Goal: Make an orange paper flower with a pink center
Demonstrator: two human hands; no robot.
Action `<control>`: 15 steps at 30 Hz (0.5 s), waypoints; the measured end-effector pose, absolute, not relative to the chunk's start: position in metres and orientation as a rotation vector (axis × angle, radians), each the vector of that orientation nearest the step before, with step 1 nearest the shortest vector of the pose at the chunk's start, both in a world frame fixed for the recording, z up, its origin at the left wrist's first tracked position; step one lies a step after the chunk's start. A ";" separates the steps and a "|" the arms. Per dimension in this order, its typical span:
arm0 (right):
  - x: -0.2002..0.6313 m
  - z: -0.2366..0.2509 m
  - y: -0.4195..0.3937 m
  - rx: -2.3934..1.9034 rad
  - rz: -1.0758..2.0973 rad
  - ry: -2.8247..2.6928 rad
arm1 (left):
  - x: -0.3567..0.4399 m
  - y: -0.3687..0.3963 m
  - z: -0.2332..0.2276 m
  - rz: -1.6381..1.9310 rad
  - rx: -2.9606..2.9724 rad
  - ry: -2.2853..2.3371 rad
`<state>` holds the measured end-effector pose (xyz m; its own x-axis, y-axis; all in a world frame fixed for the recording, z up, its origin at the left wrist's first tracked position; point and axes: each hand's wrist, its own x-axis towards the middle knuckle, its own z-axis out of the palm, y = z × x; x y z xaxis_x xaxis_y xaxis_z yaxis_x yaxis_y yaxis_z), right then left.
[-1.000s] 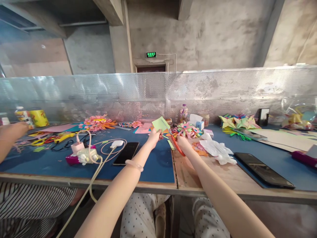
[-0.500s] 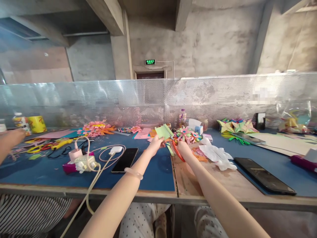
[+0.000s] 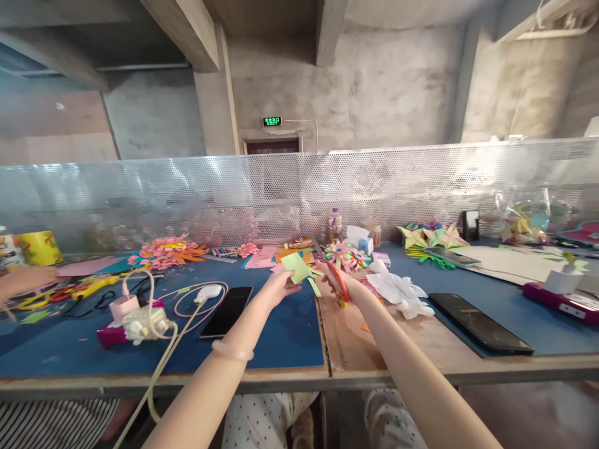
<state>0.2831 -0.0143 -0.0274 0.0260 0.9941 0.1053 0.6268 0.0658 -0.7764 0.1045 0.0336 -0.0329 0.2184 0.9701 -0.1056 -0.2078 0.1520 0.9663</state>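
A light green sheet of paper (image 3: 294, 267) is pinched in my left hand (image 3: 277, 287), above the seam between the blue mat and the bare wood. My right hand (image 3: 345, 284) is closed around the orange handles of a pair of scissors (image 3: 337, 278), whose blades point up and away from me, apart from the sheet. Narrow green paper strips (image 3: 314, 287) lie between the two hands. Just behind the scissors sits a bunch of pink and green paper flowers (image 3: 347, 254). Crumpled white tissue (image 3: 397, 288) lies right of my right hand.
Phones lie left (image 3: 227, 312) and right (image 3: 480, 323) of my arms. A power strip (image 3: 135, 324) with trailing cables is at left, near another person's hand (image 3: 28, 282). A perforated metal screen (image 3: 196, 199) stands along the back.
The scissors have turned more upright and their blades have come away from the green paper. My left hand has lowered slightly. The view has shifted a little to the right.
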 end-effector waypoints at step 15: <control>0.306 -0.024 -0.020 -1.822 0.850 -2.041 | 0.070 0.040 -0.030 1.230 0.787 0.896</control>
